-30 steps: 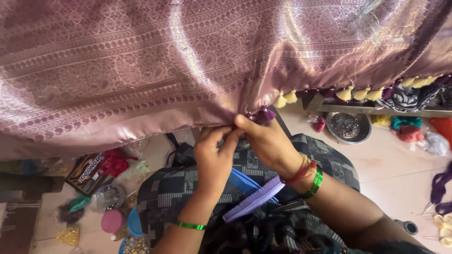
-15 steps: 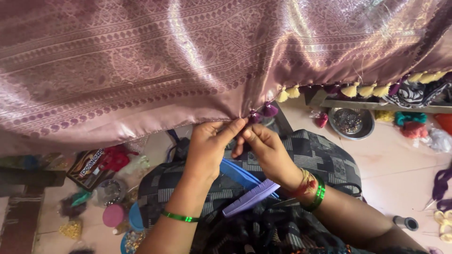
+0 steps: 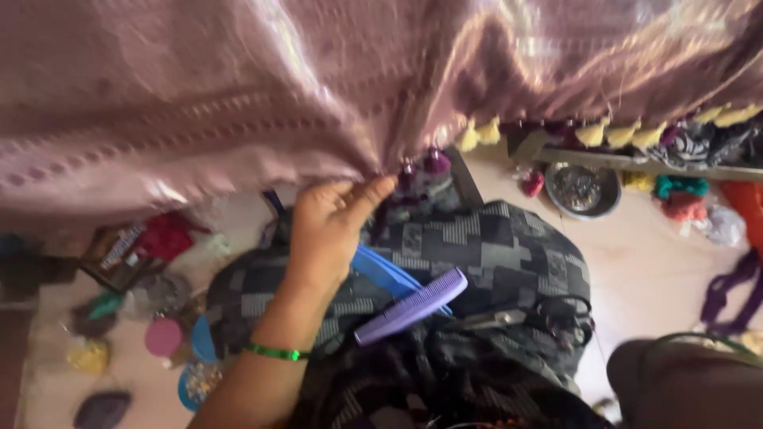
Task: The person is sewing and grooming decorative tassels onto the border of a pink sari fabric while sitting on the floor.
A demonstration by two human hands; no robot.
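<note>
A shiny mauve patterned fabric (image 3: pixel 238 103) hangs across the top of the view. My left hand (image 3: pixel 330 226), with a green bangle on its wrist, pinches the fabric's lower edge just left of two purple tassels (image 3: pixel 421 165). Yellow and purple tassels (image 3: pixel 481 135) run along the edge to the right. A purple comb (image 3: pixel 413 306) lies on the grey checked cloth (image 3: pixel 493 246) over my lap, next to a blue flat piece (image 3: pixel 381 274). My right hand is out of sight; only a blurred brown shape (image 3: pixel 683 381) shows at the lower right.
Black-handled scissors (image 3: pixel 560 314) lie on the lap cloth at the right. A metal bowl (image 3: pixel 584 188) and coloured thread bundles (image 3: pixel 675 199) sit on the floor behind. Small packets, a red item (image 3: pixel 163 237) and a pink lid (image 3: pixel 163 336) crowd the floor at the left.
My right hand has left the tassels and dropped out of view to the lower right. The left hand stays pinched on the fabric edge. The view has shifted closer and blurred.
</note>
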